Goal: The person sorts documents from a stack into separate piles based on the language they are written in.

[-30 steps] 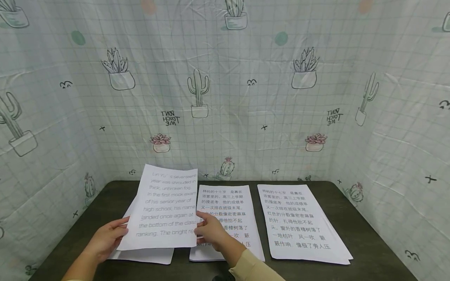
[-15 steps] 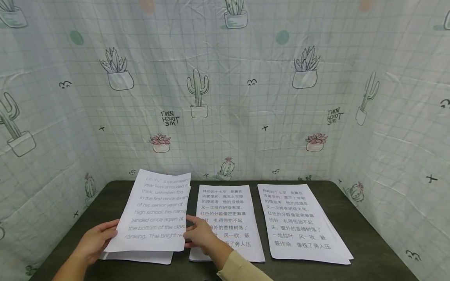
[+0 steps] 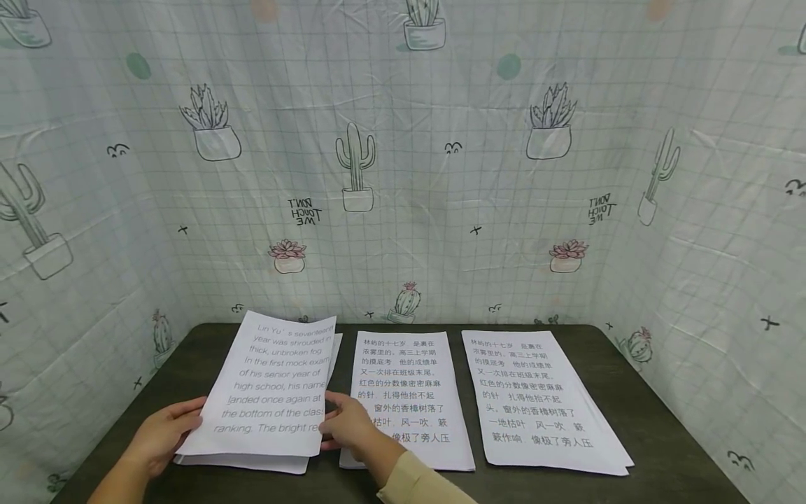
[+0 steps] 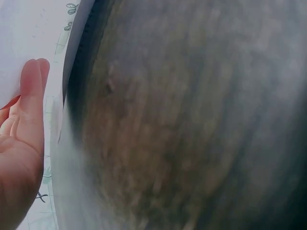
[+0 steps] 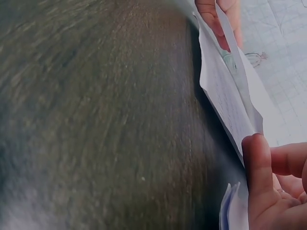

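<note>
My left hand [image 3: 162, 432] pinches the left edge of a white sheet of paper [image 3: 271, 392] printed with large English text. My right hand [image 3: 349, 422] grips the same sheet by its lower right edge. The sheet is held tilted over the left paper stack [image 3: 252, 463], whose lower edge and right side peek out beneath. In the right wrist view, a gap shows between the raised sheet [image 5: 243, 79] and the paper below [image 5: 218, 84]. There, the left hand [image 5: 220, 21] appears at the far end. The left wrist view catches only part of the left hand [image 4: 24, 143].
A middle stack [image 3: 403, 381] with Chinese text lies partly behind the right hand. Further right is another Chinese-text stack [image 3: 522, 399], its sheets slightly fanned. All rest on a dark table [image 3: 667, 448], enclosed by a cactus-print curtain [image 3: 428, 175].
Both hands have carried the English sheet left and down, from between the left and middle stacks to over the left stack. More of the middle stack shows. Other stacks have stayed put.
</note>
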The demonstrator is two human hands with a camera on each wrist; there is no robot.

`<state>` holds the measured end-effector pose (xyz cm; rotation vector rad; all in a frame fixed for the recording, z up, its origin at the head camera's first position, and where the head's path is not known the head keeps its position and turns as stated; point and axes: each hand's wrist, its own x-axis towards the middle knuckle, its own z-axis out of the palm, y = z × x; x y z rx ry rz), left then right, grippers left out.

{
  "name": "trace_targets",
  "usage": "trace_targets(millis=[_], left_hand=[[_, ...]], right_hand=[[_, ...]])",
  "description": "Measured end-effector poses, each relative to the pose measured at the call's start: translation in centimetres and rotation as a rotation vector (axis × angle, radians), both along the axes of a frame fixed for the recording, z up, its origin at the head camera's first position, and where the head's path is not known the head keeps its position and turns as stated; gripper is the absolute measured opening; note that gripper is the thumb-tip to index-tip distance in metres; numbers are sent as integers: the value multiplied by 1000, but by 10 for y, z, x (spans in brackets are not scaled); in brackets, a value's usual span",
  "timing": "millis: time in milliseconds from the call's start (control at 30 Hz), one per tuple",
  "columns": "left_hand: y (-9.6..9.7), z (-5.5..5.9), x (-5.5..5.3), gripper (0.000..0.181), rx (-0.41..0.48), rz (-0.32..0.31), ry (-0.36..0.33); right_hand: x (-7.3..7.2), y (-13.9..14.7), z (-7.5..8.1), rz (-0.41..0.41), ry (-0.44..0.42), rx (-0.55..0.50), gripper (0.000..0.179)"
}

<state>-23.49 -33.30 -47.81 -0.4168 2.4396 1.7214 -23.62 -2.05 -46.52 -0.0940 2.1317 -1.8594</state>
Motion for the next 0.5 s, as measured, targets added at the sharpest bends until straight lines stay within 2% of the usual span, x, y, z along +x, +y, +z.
trace_targets(millis=[500], left_hand=[[-3,0,1,54,-42,9,-9]], right_hand=[[1,-7,-6,-10,-19,16,66]])
